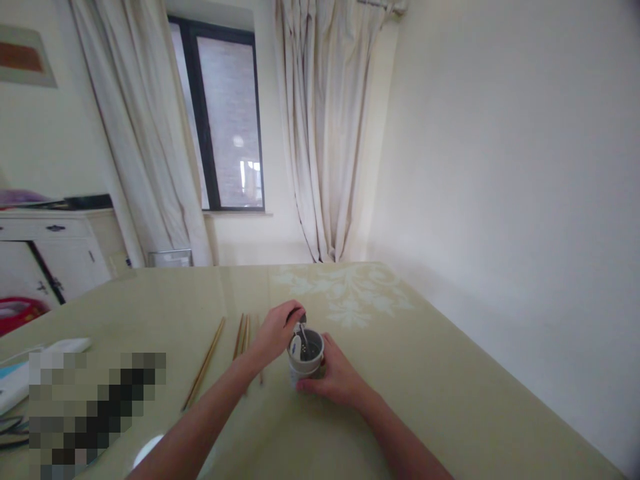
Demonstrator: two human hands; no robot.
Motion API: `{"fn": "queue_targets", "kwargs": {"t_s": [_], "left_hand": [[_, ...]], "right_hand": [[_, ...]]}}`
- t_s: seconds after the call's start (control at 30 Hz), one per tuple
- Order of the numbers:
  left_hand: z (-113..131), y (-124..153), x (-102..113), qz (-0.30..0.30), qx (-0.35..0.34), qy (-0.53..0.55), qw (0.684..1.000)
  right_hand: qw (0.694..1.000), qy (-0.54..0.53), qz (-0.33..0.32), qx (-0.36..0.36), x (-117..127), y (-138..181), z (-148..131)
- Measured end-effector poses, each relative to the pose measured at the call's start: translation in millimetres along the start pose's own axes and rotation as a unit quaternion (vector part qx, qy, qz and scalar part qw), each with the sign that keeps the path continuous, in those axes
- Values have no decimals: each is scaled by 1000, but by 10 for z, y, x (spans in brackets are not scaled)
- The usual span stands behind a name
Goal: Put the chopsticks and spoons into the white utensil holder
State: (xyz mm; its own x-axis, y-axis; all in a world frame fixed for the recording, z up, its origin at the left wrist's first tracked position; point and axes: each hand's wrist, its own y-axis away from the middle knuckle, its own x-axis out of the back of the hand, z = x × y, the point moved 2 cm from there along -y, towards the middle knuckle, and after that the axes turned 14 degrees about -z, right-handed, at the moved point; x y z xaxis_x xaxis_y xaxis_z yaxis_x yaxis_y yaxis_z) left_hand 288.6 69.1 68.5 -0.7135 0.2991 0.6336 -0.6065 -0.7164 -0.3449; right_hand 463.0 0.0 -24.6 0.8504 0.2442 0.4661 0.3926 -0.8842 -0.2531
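Observation:
A grey-and-white cup-shaped holder (306, 367) stands on the table in front of me, its open top facing up. My right hand (343, 373) is wrapped round its right side, thumb low at the front. Over the rim, my left hand (281, 328) is closed in a pinch on the upper end of a slim metal utensil (304, 333), whose lower part goes down into the holder. Its exact kind is too small to tell. A white oval piece (296, 347) shows inside the rim, on the left. Left of the holder lie several wooden chopsticks (204, 363), some partly behind my left forearm.
The pale green table (450, 400) has a white leaf pattern at its far end. At the left lie a white device (50, 363), a blurred-out dark item (107, 413) and a white round object (149, 450) partly under my left forearm. A wall borders the right side.

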Motion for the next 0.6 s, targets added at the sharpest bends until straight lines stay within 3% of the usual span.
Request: {"fn": "queue_targets", "kwargs": {"t_s": [0.07, 0.17, 0.23, 0.3, 0.4, 0.6], "left_hand": [[12, -55, 133, 51, -8, 3, 999], [-45, -122, 531, 171, -11, 32, 985], [-181, -137, 849, 243, -11, 81, 967], [-411, -111, 1107, 265, -4, 172, 949], [-831, 23, 1243, 148, 96, 261, 949], [-1362, 424, 1062, 49, 198, 184, 961]], "right_hand": [[1000, 3, -7, 0, 0, 1, -20], [1000, -1, -12, -4, -4, 6, -46], [1000, -11, -7, -6, -8, 10, -50], [1000, -20, -2, -3, -13, 13, -41], [1000, -25, -2, 1, -20, 10, -10], [1000, -18, -4, 1, -21, 10, 10]]}}
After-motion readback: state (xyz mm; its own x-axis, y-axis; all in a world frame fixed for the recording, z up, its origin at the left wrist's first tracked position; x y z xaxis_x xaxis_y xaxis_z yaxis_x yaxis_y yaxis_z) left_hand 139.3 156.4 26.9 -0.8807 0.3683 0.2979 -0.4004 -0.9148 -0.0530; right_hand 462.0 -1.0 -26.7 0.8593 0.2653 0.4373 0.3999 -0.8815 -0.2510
